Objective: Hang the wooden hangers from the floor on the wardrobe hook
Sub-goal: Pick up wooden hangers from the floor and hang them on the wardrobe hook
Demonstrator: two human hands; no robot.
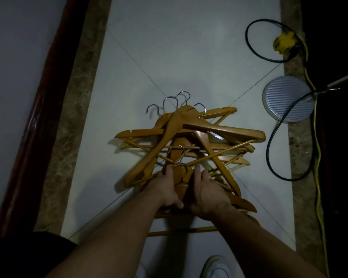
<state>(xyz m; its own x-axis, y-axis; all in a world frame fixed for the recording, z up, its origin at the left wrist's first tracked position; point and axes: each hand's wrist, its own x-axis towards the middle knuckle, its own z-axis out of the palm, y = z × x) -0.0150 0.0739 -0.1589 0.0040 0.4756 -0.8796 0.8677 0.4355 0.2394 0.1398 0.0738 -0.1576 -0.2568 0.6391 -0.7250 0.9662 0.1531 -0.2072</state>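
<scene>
A pile of several wooden hangers (225, 128) with metal hooks lies tangled on the white tile floor (189, 47). The nearest hanger (182, 182) points its hook away from me, and both hands are at its neck. My left hand (166, 190) grips its left side, fingers laid forward and thumb tucked round the near edge. My right hand (208, 192) rests on its right side with straight fingers. The hanger's lower part is hidden under my hands. No wardrobe hook is in view.
A dark wooden frame (38, 109) and a speckled stone strip run along the left. On the right lie a round grey ribbed disc (285, 99), black and yellow cables (269, 149) and a yellow plug block (283, 44). My white shoe (214, 267) is below.
</scene>
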